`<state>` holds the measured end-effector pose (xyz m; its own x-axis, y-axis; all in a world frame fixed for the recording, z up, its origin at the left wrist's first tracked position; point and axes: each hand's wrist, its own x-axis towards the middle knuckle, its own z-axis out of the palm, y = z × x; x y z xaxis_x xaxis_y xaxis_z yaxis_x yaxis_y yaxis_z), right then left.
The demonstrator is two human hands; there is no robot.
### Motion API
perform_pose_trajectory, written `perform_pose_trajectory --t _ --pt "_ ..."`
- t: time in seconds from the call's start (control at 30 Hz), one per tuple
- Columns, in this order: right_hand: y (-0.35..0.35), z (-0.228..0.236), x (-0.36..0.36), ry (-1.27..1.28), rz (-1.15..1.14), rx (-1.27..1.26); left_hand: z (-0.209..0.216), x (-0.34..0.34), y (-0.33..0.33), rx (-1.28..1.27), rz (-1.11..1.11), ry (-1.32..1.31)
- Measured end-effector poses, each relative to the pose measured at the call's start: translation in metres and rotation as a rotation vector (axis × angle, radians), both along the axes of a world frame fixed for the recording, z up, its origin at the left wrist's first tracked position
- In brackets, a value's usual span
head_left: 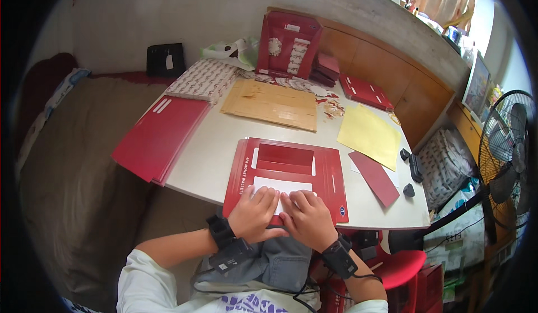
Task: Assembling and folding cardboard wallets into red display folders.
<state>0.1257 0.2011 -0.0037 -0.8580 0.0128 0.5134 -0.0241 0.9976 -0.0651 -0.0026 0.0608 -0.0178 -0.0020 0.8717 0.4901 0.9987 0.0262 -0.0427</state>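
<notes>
A flat red cardboard sheet (329, 187) with a rectangular cut-out lies at the table's near edge. In its upper part a darker red panel (286, 159) shows in the opening; a white card (283, 185) lies below it. My left hand (256, 212) and my right hand (308, 215) meet at the white card, fingers bent, together and pressed on it. Both thumbs point inward, almost touching. The fingers cover the card's lower part. Each wrist wears a black strapped device.
Stacked red sheets (159, 134) overhang the table's left edge. Beyond my hands lie a brown cardboard (272, 103), paper scraps (291, 82) and a standing red box (288, 41). To the right are yellow paper (370, 135), a red strip (374, 177), small black objects (415, 168) and a fan (507, 156).
</notes>
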Motion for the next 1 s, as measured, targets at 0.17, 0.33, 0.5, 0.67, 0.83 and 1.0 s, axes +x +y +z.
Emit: perform_pose_trajectory --t 0.17,0.33,0.5,0.67,0.83,1.0 --pt "0.002 -0.003 0.001 0.069 -0.031 0.138 0.006 -0.002 0.001 -0.052 0.005 0.005" --pt "0.002 -0.013 0.006 0.112 -0.046 0.13 -0.013 -0.007 0.0 0.002 -0.006 0.116" --pt "-0.001 -0.01 0.006 0.088 -0.055 0.02 -0.008 -0.007 0.002 0.075 0.012 0.104" --pt "0.001 -0.007 0.006 0.08 -0.05 -0.028 -0.006 -0.006 0.002 0.065 0.022 0.021" --pt "-0.004 0.001 0.006 0.01 -0.072 0.009 -0.007 -0.007 0.002 0.073 0.003 -0.011" --pt "0.0 -0.008 0.003 0.053 -0.036 0.064 0.001 0.0 0.003 0.016 0.001 -0.028"
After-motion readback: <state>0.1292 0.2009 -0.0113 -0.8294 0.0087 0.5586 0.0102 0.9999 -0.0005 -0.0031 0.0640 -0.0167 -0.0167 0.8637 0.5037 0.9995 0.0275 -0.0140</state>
